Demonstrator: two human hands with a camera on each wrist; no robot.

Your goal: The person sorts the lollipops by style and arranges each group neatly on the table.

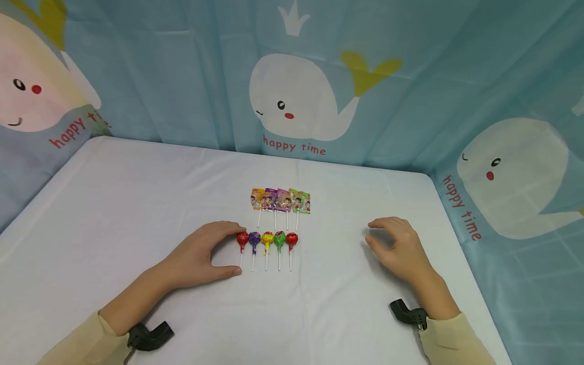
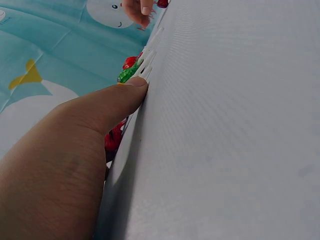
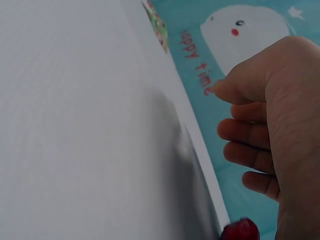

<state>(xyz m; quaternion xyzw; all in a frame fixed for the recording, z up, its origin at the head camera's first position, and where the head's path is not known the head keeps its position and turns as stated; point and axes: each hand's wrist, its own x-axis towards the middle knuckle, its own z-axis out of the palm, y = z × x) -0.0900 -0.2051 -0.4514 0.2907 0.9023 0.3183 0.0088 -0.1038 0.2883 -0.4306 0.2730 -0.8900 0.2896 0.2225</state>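
a blue whale-print curtain (image 1: 301, 101) hangs round my white counter (image 1: 114, 218). at the middle lies a row of five round lollipops (image 1: 267, 242), sticks pointing to 6 o'clock, and at 12 o'clock of it a row of flat wrapped lollipops (image 1: 280, 200). my left hand (image 1: 201, 256) rests at 9 o'clock of the round row, fingertips and thumb loosely cupped beside the red lollipop (image 1: 242, 240), gripping nothing. my right hand (image 1: 399, 248) sits well apart at 3 o'clock, fingers relaxed, empty.
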